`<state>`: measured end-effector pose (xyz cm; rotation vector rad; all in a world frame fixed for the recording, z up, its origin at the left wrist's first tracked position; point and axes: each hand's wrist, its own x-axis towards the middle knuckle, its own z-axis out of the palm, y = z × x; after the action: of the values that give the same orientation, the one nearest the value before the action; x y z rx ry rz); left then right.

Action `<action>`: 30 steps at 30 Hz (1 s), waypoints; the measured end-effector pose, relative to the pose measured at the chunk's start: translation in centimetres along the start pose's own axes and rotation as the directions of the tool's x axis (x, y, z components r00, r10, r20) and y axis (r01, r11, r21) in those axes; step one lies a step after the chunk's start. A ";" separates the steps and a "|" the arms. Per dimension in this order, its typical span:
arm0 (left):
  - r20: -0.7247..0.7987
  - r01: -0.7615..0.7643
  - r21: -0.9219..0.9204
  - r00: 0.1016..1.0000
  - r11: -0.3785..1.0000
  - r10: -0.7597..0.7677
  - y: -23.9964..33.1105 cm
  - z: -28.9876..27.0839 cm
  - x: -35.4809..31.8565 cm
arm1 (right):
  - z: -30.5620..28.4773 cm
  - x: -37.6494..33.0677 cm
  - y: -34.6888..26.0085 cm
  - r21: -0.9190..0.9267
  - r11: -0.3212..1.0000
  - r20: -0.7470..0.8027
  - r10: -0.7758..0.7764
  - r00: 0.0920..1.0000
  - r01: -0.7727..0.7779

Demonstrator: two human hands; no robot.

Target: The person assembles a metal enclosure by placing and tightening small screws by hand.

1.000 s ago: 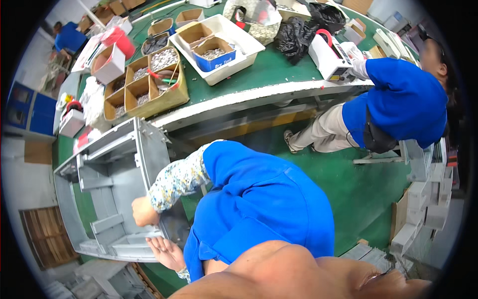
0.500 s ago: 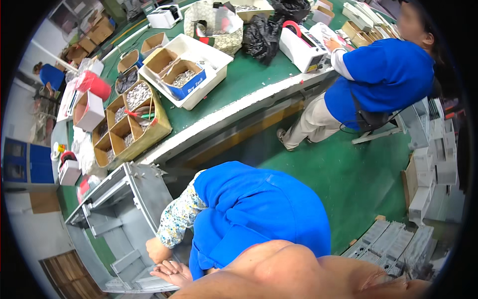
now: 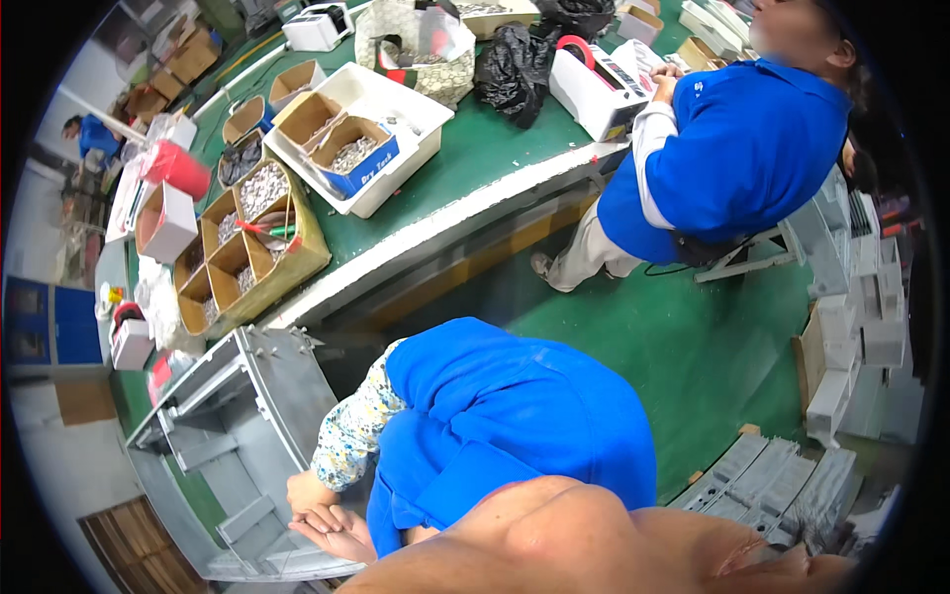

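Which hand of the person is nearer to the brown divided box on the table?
Right. The right hand is below the box in the picture, not touching it; the left hand is lower and farther.

Right arm (image 3: 358,424) bent at elbow, right hand (image 3: 309,493) meeting the palm-up left hand (image 3: 344,536), both just beside the grey metal cabinet (image 3: 295,381), left fingers (image 3: 315,534) extended, any grip unclear.

right hand (image 3: 308,489) brought to the left hand (image 3: 346,541), at its fingers, gap gone, co-worker (image 3: 742,163) well beyond those fingers turned
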<state>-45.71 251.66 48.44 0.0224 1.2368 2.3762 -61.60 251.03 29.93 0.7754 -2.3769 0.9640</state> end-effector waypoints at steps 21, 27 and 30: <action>0.041 -0.147 -0.116 0.987 0.982 0.153 -0.7 -1.2 0.6 | -14.8 -2.8 -5.5 0.127 0.972 -0.129 -0.183 0.975 0.200; -0.134 -0.241 -0.066 0.964 0.968 0.231 -1.0 0.2 1.2 | -22.1 -5.5 -1.7 0.156 0.964 -0.232 -0.177 0.956 0.217; -0.081 -0.265 -0.075 0.962 0.961 0.259 -1.2 0.0 1.8 | -23.9 -7.4 1.5 0.211 0.972 -0.257 -0.048 0.965 0.105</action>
<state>-46.85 253.01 47.14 0.0819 1.2287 2.6776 -52.34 271.88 40.39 0.7700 -2.0307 1.2335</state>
